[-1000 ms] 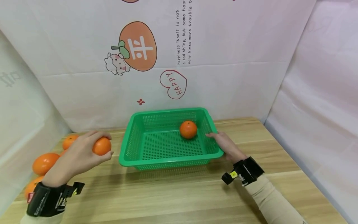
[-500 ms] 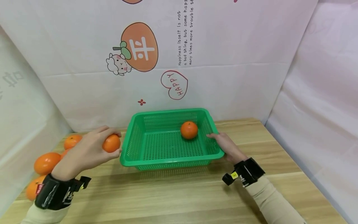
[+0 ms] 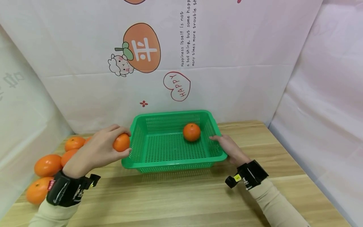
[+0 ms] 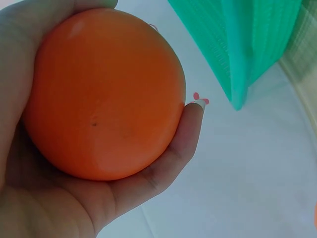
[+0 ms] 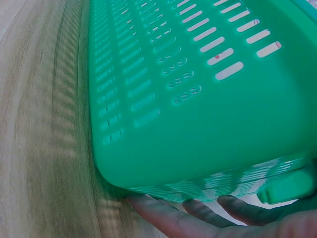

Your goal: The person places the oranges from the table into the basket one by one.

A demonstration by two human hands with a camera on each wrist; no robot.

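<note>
My left hand (image 3: 97, 151) holds an orange (image 3: 121, 142) at the left rim of a green plastic basket (image 3: 175, 165). Up close in the left wrist view, the fingers and thumb curl round that orange (image 4: 104, 94), with the basket's corner (image 4: 240, 59) off to the right. Another orange (image 3: 191, 132) sits inside the basket toward its right side. My right hand (image 3: 231, 148) grips the right rim, thumb over the edge. The right wrist view has its fingertips (image 5: 198, 210) against the outside of the slotted wall (image 5: 198, 129).
Several more oranges (image 3: 47, 165) lie in a group on the wooden table (image 3: 175, 198) at the left, some partly behind my left hand. A white printed cloth (image 3: 241, 88) hangs behind the basket, and plain white cloth rises at both sides.
My left hand has moved right with the orange, from beside the loose oranges to the basket's left rim. The right hand and basket have stayed in place.
</note>
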